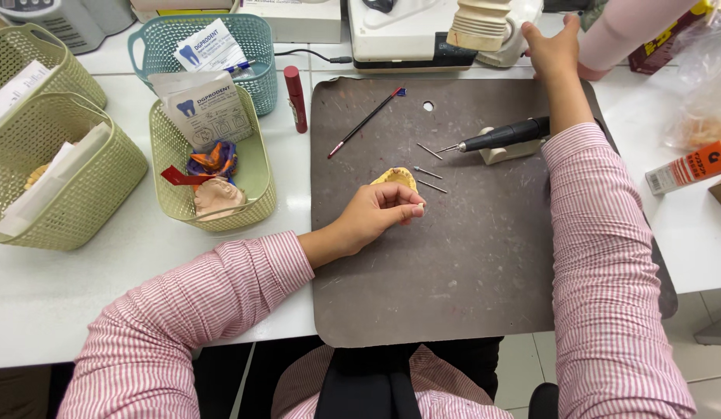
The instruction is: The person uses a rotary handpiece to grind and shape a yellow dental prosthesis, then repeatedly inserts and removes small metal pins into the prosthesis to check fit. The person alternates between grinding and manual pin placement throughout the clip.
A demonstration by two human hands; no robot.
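1 small yellow dental cast (397, 178) sits mid-mat, pinched by the left hand (374, 215); likely light, stiff, brittle, best held by its base. right hand (553, 48) reaches far right, grip unclear.

Head view, steeply down, close over worktable (143, 256)

Yellow dental cast (397, 178) on dark mat, partly hidden; beige ridged cylinder (479, 25) upright at back

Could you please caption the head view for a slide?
Left hand holds a yellow dental cast on a brown mat; right hand reaches away.
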